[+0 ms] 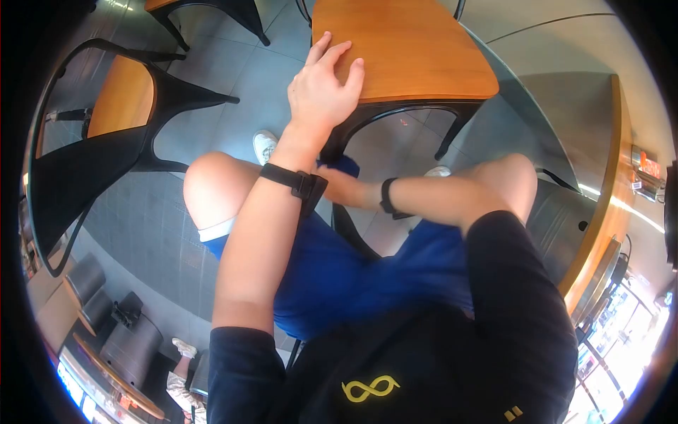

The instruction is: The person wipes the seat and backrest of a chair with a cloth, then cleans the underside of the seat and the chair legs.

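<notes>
My left hand (pixel 325 92) lies with fingers apart on the left edge of a chair's wooden seat (pixel 417 53), its thumb near the front corner. Below it, my right hand (pixel 342 187) reaches across between my knees and is blurred by motion. A dark blue cloth (pixel 345 167) shows at its fingers, close to the chair's black front leg (pixel 333 145). My left wrist and its black strap (pixel 300 185) partly hide the right hand's fingers. Another black strap (pixel 388 196) is around my right wrist.
A second chair with a wooden seat (pixel 123 95) and black frame stands at the left. A wood-edged table (pixel 600 212) rises at the right. Grey floor tiles (pixel 244 88) lie between the chairs. A person's leg (pixel 182 364) shows at the lower left.
</notes>
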